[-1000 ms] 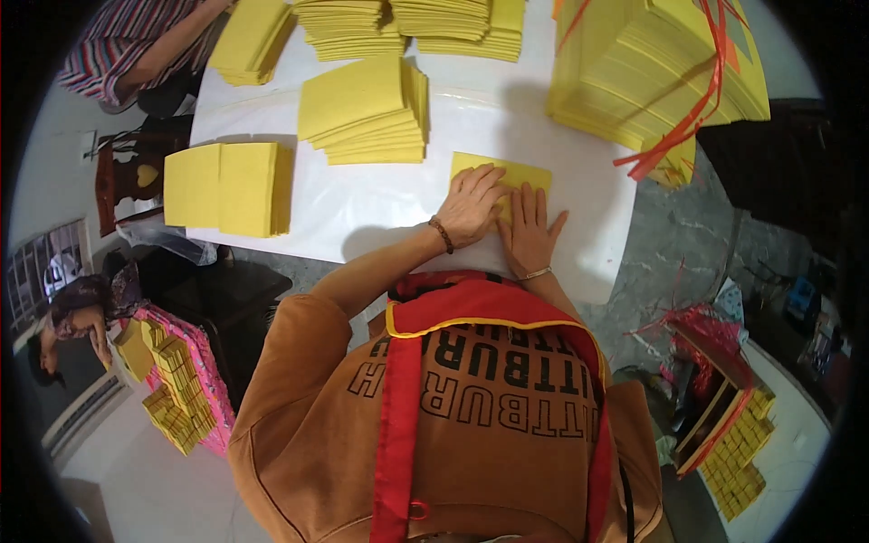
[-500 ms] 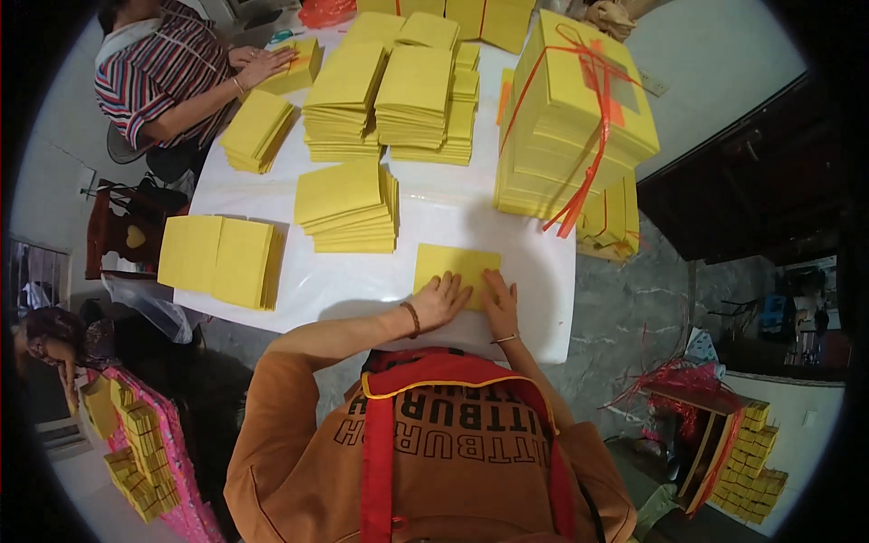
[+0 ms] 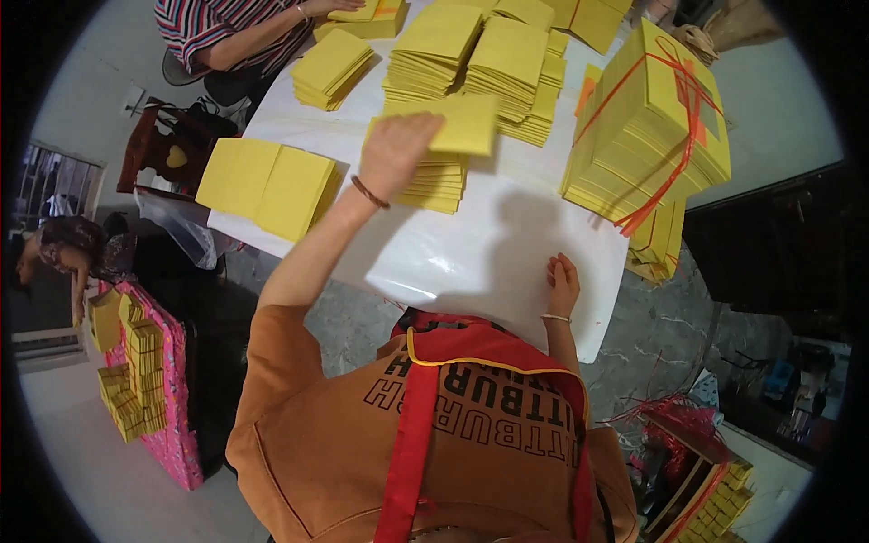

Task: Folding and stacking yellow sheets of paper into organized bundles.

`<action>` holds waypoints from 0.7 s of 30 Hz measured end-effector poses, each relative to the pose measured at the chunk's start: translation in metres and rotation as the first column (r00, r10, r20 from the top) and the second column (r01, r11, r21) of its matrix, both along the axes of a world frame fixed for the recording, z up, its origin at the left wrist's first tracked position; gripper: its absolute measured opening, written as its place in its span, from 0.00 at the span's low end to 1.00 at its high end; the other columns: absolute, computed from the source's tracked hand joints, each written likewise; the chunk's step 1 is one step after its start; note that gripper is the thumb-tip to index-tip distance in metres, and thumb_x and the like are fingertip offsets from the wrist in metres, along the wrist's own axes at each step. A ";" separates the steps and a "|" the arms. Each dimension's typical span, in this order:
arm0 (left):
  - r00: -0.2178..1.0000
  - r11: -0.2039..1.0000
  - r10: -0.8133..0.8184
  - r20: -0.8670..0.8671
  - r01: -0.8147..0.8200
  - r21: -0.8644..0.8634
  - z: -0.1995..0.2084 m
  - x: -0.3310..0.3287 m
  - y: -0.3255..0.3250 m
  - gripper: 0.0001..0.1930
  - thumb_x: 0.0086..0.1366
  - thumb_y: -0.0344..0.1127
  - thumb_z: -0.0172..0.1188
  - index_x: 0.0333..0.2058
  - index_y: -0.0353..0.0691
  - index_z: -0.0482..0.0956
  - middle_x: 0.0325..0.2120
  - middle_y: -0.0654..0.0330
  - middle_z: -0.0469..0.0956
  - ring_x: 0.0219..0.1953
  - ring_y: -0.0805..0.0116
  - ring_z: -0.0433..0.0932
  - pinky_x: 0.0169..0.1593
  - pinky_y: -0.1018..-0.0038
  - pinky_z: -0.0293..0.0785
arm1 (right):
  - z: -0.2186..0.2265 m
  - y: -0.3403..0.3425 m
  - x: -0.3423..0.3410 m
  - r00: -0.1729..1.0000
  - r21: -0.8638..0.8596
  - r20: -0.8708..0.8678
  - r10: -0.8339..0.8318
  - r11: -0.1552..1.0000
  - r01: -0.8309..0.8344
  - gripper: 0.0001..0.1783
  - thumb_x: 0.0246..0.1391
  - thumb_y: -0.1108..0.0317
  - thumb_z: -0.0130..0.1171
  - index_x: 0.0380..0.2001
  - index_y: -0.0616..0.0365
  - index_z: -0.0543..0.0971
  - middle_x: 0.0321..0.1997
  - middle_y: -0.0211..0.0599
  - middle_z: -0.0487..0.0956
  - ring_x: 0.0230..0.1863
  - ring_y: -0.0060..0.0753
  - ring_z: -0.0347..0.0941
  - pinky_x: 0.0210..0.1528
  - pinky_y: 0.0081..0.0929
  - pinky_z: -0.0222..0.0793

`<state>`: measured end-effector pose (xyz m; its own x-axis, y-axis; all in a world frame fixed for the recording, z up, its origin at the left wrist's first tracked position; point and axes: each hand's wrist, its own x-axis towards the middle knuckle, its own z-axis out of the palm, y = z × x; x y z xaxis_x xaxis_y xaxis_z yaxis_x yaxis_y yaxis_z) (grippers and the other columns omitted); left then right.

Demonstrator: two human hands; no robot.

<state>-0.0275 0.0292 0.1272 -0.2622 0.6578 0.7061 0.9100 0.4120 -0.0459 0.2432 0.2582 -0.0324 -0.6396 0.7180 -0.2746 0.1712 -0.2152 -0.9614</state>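
My left hand (image 3: pixel 398 154) is closed around one end of a folded yellow paper packet (image 3: pixel 471 125). It holds the packet over a fanned stack of yellow paper (image 3: pixel 434 192) in the middle of the table, hiding part of that stack; whether the two touch I cannot tell. Lower right, my right hand (image 3: pixel 563 282) hovers at the white tabletop (image 3: pixel 434 262), fingers loosely stretched and nothing in them. To the left of the stack lie two yellow bundles side by side (image 3: pixel 267 185).
Taller yellow stacks (image 3: pixel 507 68) stand behind. A big block tied with red string (image 3: pixel 634 118) rises at the right edge. Far left, a person in a striped top (image 3: pixel 237 36) rests a hand on a bundle. Another person (image 3: pixel 81 249) bends near a pink-covered table (image 3: pixel 176 398).
My left hand has picked the packet up off the table before me and carried it forward and left to the middle stack. My right hand has let go of it. The view has shifted.
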 end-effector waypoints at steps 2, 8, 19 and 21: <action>0.997 0.994 0.074 0.014 -0.072 -0.086 -0.019 -0.029 -0.015 0.22 0.50 0.28 0.53 0.47 0.40 0.71 0.41 0.57 0.75 0.42 0.62 0.73 0.45 0.66 0.66 | 0.012 -0.007 -0.028 0.986 -0.017 0.068 0.153 0.988 -0.153 0.21 0.59 0.57 0.47 0.53 0.55 0.69 0.47 0.31 0.74 0.44 0.23 0.69 0.42 0.20 0.63; 0.936 0.866 0.257 0.239 -0.114 -0.486 -0.071 -0.026 -0.023 0.22 0.55 0.31 0.52 0.52 0.44 0.68 0.48 0.58 0.72 0.51 0.62 0.69 0.53 0.62 0.62 | 0.067 -0.059 -0.164 0.897 -0.185 0.148 0.417 0.902 -0.390 0.35 0.51 0.38 0.47 0.56 0.48 0.66 0.58 0.32 0.66 0.52 0.32 0.64 0.48 0.31 0.61; 0.292 0.849 0.339 0.894 -0.504 -0.158 -0.112 -0.047 -0.046 0.33 0.57 0.54 0.52 0.53 0.33 0.64 0.51 0.46 0.69 0.55 0.52 0.66 0.55 0.62 0.63 | 0.005 -0.075 -0.270 0.870 0.056 0.393 0.297 0.937 -0.345 0.40 0.35 0.51 0.67 0.53 0.56 0.68 0.58 0.48 0.64 0.59 0.43 0.60 0.57 0.38 0.61; -0.036 0.854 0.118 0.992 -0.506 -0.120 -0.122 -0.051 -0.055 0.39 0.54 0.60 0.56 0.51 0.28 0.64 0.44 0.43 0.73 0.46 0.52 0.74 0.50 0.66 0.68 | 0.008 -0.082 -0.267 0.909 -0.025 0.306 0.284 0.956 -0.291 0.42 0.34 0.54 0.69 0.53 0.59 0.67 0.55 0.49 0.67 0.56 0.44 0.65 0.52 0.39 0.65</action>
<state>-0.0781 -0.0254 0.0057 -0.9319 0.1728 -0.3188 -0.2021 0.4825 0.8523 -0.0236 0.1766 -0.0248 -0.7077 0.5229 -0.4751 0.5062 -0.0937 -0.8573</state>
